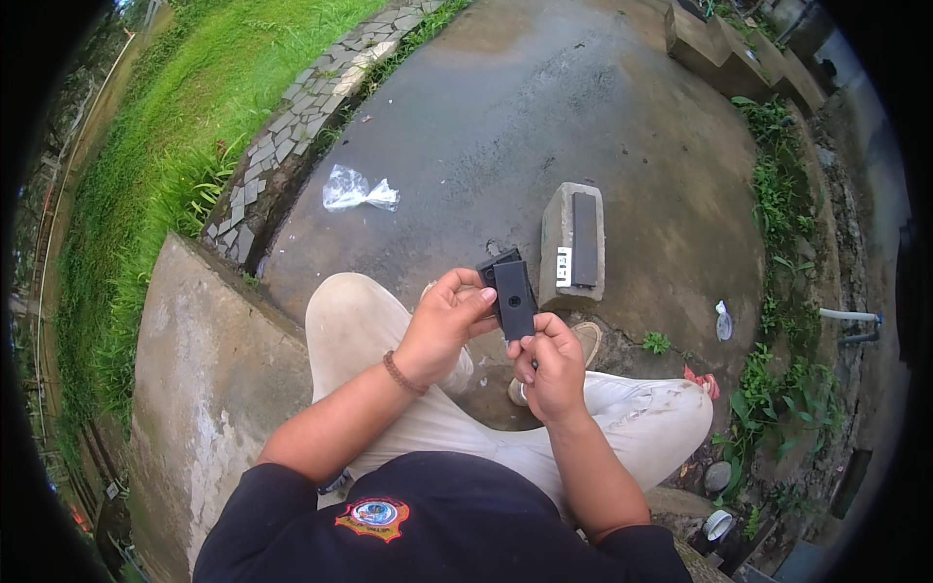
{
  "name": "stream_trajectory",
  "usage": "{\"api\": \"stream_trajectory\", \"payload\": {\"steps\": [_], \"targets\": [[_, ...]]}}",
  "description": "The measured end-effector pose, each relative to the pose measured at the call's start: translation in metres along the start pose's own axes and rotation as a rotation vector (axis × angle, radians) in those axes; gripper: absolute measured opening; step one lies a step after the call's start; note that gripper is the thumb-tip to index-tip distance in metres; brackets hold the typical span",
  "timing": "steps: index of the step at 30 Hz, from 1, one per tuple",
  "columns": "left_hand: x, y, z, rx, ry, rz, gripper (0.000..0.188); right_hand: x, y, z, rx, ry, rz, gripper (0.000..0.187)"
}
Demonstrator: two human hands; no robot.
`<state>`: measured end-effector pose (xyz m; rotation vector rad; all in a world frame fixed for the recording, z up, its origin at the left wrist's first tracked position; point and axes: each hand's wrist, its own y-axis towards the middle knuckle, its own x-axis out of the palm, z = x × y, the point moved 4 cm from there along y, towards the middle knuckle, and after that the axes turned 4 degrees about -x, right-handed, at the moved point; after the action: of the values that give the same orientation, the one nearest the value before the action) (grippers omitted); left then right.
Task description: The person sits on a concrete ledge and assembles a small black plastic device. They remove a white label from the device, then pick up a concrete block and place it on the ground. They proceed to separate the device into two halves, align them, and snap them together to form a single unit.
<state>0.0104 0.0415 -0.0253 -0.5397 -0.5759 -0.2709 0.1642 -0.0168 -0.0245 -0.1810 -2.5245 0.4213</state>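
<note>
Above my lap, my left hand (pixel 449 316) grips a black rectangular plastic piece (pixel 514 299) with a round hole or knob near its middle. A second dark flat part (pixel 499 260) shows behind its upper left; whether the two are joined I cannot tell. My right hand (pixel 550 364) pinches the lower end of the black piece, fingers curled. Something small and dark shows between those right fingers, too small to name. Just beyond and to the right, a long dark grey bar (pixel 584 238) and a white label with black marks (pixel 564 266) lie on a concrete block (pixel 554 228).
A crumpled clear plastic bag (pixel 358 189) lies on the wet concrete floor (pixel 466 126) ahead. Another small clear bag (pixel 723 321) is at the right, near a pipe (pixel 847 316). A stone-paved edge (pixel 301 121) borders grass on the left. Weeds (pixel 777 389) grow along the right side.
</note>
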Motion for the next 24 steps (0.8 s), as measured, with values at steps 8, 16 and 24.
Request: {"api": "stream_trajectory", "payload": {"steps": [8, 16, 24], "targets": [[-0.004, -0.001, -0.003, -0.004, 0.041, 0.019, 0.026, -0.004, 0.003, -0.004, -0.086, -0.146, -0.017, 0.015], [-0.005, -0.004, -0.002, 0.03, 0.087, 0.033, 0.027, 0.002, 0.005, -0.008, -0.084, -0.171, -0.067, 0.017], [0.001, -0.006, 0.002, 0.045, 0.128, 0.025, 0.026, -0.001, 0.007, -0.009, -0.336, -0.605, -0.048, 0.048]]}}
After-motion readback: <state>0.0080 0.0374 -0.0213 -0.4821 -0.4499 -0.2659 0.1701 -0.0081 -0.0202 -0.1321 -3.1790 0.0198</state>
